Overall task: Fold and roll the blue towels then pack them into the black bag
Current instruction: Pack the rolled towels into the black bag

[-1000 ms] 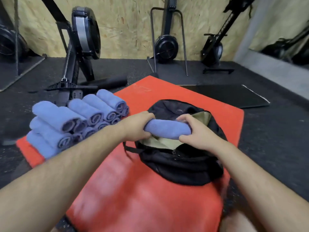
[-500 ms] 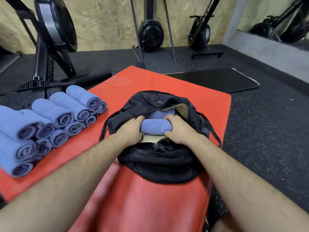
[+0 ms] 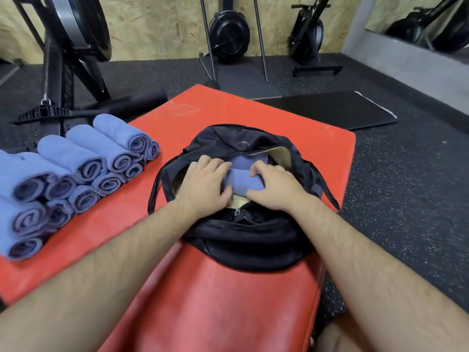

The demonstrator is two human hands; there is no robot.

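The black bag lies open on the red mat, its tan lining showing. A rolled blue towel sits inside the opening, with another blue towel just behind it. My left hand grips the roll's left end, fingers on top and thumb curled under its front. My right hand grips the right end the same way. A stack of several rolled blue towels rests on the mat's left side.
Rowing machines stand at the back against a chipboard wall. A black mat lies on the speckled floor behind the red mat. A black foam roller lies at the left rear.
Both hands have carried the rolled towel from above the bag down into its opening, in front of the towel inside. My fingers now spread over the roll's top.
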